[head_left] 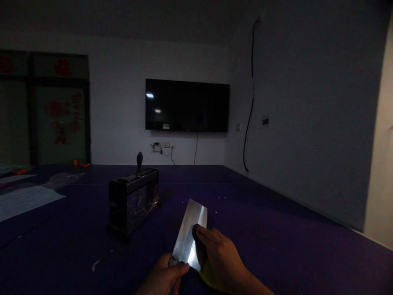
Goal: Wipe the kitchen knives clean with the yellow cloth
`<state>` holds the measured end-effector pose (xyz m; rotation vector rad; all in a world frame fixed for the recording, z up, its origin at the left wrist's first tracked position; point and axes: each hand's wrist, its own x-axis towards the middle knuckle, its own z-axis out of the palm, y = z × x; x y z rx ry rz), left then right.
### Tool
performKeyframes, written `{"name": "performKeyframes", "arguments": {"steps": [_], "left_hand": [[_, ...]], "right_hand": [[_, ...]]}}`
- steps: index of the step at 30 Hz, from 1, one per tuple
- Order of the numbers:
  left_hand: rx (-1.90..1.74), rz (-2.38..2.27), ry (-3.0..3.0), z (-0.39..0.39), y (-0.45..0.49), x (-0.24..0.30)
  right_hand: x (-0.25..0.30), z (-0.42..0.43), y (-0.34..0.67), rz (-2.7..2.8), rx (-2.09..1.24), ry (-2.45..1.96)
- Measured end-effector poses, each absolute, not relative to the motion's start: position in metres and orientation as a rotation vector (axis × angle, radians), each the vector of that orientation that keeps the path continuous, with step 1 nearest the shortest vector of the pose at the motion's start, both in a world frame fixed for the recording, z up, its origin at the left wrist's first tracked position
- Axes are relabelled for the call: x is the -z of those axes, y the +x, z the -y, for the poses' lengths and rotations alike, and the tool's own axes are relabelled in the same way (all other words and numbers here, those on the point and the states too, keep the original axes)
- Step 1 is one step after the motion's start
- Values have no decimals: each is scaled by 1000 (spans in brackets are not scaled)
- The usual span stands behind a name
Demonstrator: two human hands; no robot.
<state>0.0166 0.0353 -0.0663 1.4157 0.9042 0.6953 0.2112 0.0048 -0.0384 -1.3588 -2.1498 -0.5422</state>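
Note:
My left hand (168, 273) is closed round the handle end of a cleaver (188, 233), thumb resting on the base of the blade. The broad metal blade tilts up and away from me and catches bright light. Against its right side, my right hand (222, 254) presses a dark pad with a yellow-green lower part (200, 253), perhaps a scouring sponge; its exact kind is hard to make out in the dim light. Left of the cleaver stands a dark, glossy knife block (135, 200). One black handle (139, 163) sticks up from its top.
The purple-blue surface (276, 229) stretches to the walls, with small white scraps on it. Papers (27, 200) and clear plastic (64, 179) lie at left. A television (187, 105) hangs on the far wall, and a black cable (252, 98) runs down the right wall.

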Motion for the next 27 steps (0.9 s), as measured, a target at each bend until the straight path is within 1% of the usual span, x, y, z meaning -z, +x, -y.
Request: {"name": "performKeyframes", "arguments": {"steps": [4, 12, 16, 27], "left_hand": [[-747, -869, 1454, -34, 16, 68], [-730, -857, 1452, -32, 16, 68], [-715, -835, 1449, -31, 15, 68], [-630, -860, 1433, -26, 10, 56]], "right_hand": [[40, -6, 213, 2147, 567, -1380], [40, -11, 220, 2114, 581, -1449], [37, -13, 225, 2063, 517, -1528], [40, -24, 246, 1920, 299, -1562]]}}
